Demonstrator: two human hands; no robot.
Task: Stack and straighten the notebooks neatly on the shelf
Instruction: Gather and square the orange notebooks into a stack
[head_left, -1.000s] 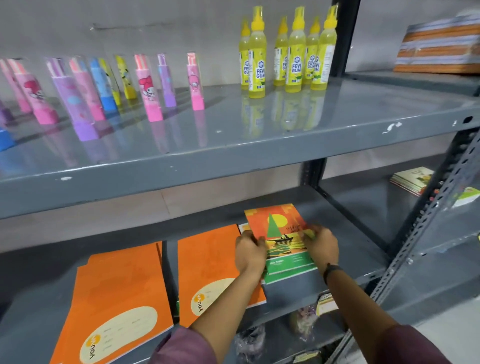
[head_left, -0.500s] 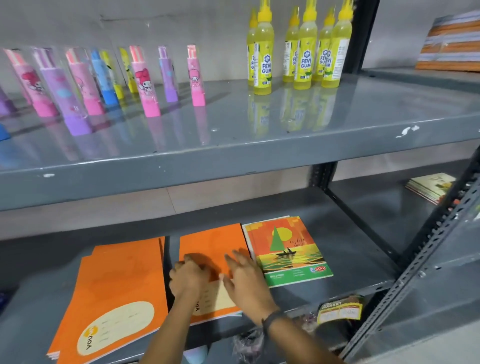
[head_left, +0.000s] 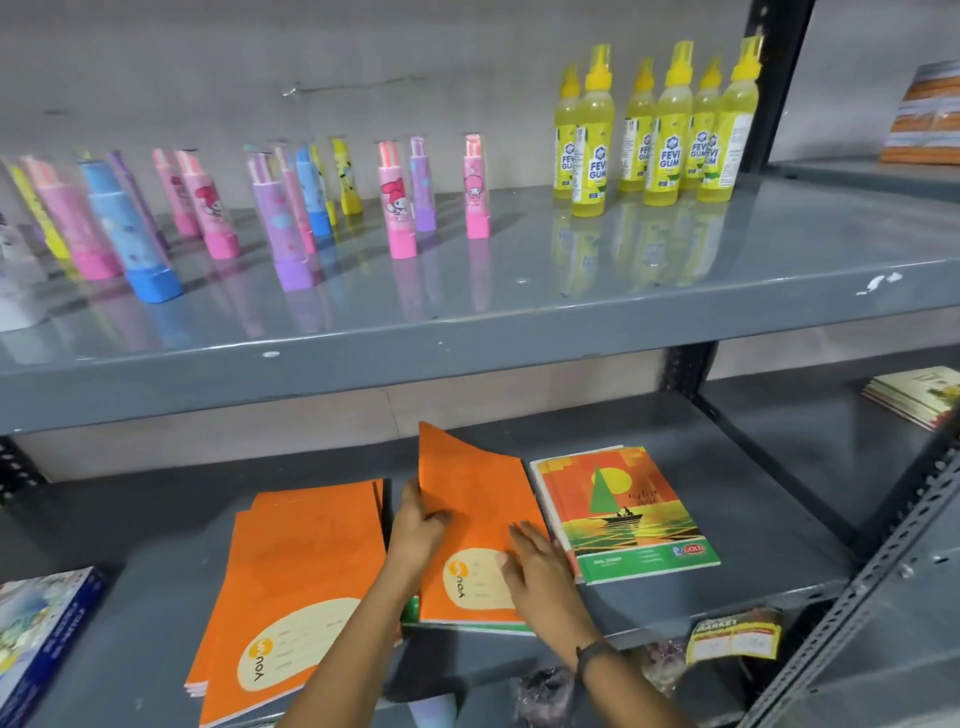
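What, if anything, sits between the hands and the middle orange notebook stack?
Nothing visible. The left hand grips the middle orange notebook at its left edge, lifting it; the right hand lies flat on its cover. The sailboat notebooks lie alongside.

Your left hand (head_left: 415, 535) reaches forward, fingers (head_left: 413, 499) curled in a pinch, thumb on top. Your right hand (head_left: 540, 571) lies flat, palm down, fingers spread and pointing up-left. A dark band circles your right wrist. Both forearms angle in from below.
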